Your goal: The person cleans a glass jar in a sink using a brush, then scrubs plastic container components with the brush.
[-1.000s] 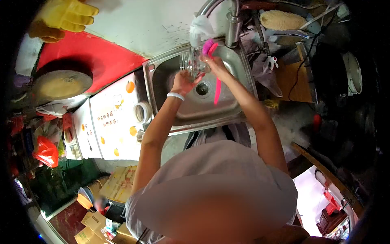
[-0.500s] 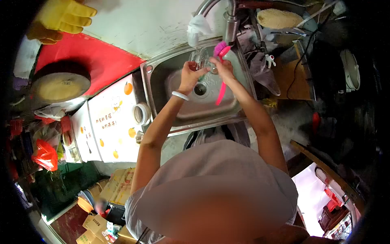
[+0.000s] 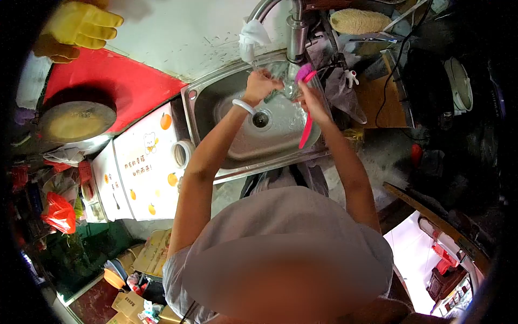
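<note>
— Left hand [image 3: 260,86], wrist bent inward, fingers half-curled on the glass [image 3: 285,81], over the sink [image 3: 249,167]!
— And the right hand [image 3: 314,102]?
— Angled inward, fingers closed around one pink brush [image 3: 307,120]; blur hides its glass contact. Two hands, one sink, one faucet [image 3: 297,39]!

Metal is being noted on the sink [image 3: 237,150] and tap [image 3: 297,40], smooth and shiny. Clear glossy walls are being seen on the vessel [image 3: 280,71], glass by look. Smooth plastic is being shown by the pink brush [image 3: 307,132]. Matt cloth is being recorded on the hat [image 3: 286,216], rough fibre on the loofah [image 3: 359,21], matt cardboard on the box [image 3: 129,304].
</note>
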A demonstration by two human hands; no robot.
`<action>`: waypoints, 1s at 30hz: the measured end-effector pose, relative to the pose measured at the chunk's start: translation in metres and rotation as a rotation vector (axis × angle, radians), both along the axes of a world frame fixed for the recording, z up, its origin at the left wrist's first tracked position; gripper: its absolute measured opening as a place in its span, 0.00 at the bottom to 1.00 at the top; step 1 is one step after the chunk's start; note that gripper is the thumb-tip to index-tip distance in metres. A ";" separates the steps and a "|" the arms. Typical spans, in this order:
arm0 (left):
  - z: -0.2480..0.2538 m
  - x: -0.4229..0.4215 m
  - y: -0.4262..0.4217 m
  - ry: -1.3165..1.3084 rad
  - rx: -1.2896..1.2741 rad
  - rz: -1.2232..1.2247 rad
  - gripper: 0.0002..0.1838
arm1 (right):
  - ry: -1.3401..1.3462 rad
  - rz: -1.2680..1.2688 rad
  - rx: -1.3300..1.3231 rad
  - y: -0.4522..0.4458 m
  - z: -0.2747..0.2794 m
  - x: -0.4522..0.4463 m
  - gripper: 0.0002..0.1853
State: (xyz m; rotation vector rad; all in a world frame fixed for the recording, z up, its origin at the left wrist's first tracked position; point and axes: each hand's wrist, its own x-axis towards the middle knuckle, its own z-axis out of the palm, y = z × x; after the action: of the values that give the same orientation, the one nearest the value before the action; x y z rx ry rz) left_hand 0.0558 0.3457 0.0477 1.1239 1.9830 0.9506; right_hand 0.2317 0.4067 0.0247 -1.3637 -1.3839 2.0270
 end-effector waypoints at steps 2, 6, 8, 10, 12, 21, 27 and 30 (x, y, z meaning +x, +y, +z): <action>0.027 0.008 -0.003 0.364 -0.026 -0.089 0.16 | 0.079 0.033 0.039 -0.010 -0.022 0.001 0.22; 0.023 -0.010 -0.024 0.655 0.114 -0.378 0.22 | 0.047 0.066 -0.043 -0.020 -0.041 -0.006 0.21; 0.027 -0.011 -0.038 0.559 0.226 -0.367 0.24 | 0.029 0.063 -0.049 -0.024 -0.042 -0.009 0.19; 0.019 -0.011 -0.052 0.427 0.218 -0.258 0.23 | 0.053 0.068 -0.020 -0.024 -0.047 -0.016 0.18; 0.008 -0.011 -0.065 -0.210 0.223 0.161 0.24 | 0.074 0.082 0.009 -0.024 -0.053 -0.027 0.17; -0.012 -0.002 -0.119 -1.326 0.414 0.604 0.08 | 0.255 0.196 -0.454 -0.032 -0.037 -0.080 0.16; -0.025 -0.010 -0.130 -1.566 0.407 0.725 0.13 | 0.441 0.229 -0.766 -0.036 -0.049 -0.098 0.11; -0.021 -0.002 -0.137 -1.672 0.442 0.686 0.17 | 0.613 0.515 -0.768 -0.025 -0.064 -0.108 0.09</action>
State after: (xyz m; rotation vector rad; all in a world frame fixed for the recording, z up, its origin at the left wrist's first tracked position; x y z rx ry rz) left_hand 0.0542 0.2084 0.0268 -0.3935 0.6459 1.8161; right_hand 0.1240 0.3814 -0.0395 -0.4654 -0.7291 3.1578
